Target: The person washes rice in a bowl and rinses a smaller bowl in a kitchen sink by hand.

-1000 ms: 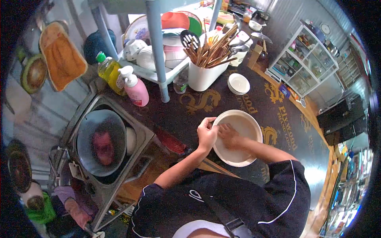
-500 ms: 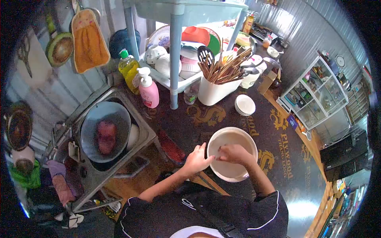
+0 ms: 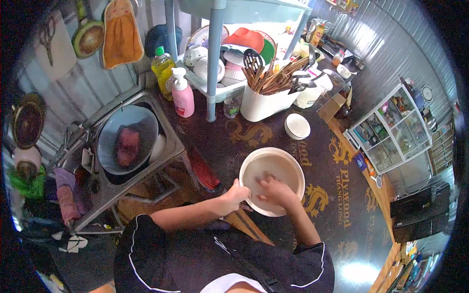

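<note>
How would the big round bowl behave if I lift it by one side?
The big round bowl would probably keep its shape, as its rim and wall look rigid. It may feel rather heavy, since cloudy liquid lies in it. That liquid would likely slosh and could spill if the bowl tilts, because the top is wide and uncovered.
</note>
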Demonstrator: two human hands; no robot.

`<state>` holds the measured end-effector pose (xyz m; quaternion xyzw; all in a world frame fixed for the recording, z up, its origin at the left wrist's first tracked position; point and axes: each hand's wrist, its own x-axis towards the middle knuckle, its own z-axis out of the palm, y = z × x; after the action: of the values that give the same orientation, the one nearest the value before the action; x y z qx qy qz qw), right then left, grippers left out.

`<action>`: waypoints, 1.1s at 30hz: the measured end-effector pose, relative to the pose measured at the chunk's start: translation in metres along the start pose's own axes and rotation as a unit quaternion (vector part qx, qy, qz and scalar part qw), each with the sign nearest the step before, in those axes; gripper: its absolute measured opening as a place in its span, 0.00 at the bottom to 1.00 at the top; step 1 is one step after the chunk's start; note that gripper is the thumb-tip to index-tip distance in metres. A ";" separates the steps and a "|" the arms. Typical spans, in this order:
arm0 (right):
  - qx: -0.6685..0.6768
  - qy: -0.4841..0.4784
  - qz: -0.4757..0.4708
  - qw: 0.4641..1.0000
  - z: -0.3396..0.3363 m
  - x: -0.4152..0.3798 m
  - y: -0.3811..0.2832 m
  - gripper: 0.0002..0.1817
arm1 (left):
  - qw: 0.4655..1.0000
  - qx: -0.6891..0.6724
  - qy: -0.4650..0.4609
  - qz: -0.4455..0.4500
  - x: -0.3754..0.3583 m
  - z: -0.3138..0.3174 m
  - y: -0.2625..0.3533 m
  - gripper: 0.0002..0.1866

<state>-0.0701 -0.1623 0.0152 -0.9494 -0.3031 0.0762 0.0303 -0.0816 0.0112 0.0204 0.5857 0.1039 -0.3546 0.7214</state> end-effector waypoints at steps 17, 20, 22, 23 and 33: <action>0.231 0.007 -0.011 0.973 -0.073 0.015 -0.016 0.28 | 0.982 -0.137 0.122 0.040 -0.017 -0.019 -0.019 0.24; 0.251 -0.014 -0.059 0.966 -0.076 0.034 -0.035 0.28 | 0.968 -0.166 0.187 0.029 -0.045 -0.030 -0.003 0.27; 0.218 0.028 -0.131 0.967 -0.077 0.047 -0.050 0.28 | 0.962 -0.169 0.196 0.087 -0.059 -0.043 0.001 0.27; 0.211 0.041 -0.169 0.962 -0.079 0.054 -0.057 0.29 | 0.955 -0.168 0.229 0.080 -0.073 -0.047 0.009 0.29; 0.224 0.017 -0.326 0.918 -0.087 0.126 -0.159 0.28 | 0.895 -0.198 0.398 0.034 -0.156 -0.122 0.003 0.17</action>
<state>-0.0451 0.0395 0.1012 -0.7676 -0.5703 0.1121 0.2703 -0.1607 0.1846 0.0749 0.5259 0.4303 -0.0397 0.7326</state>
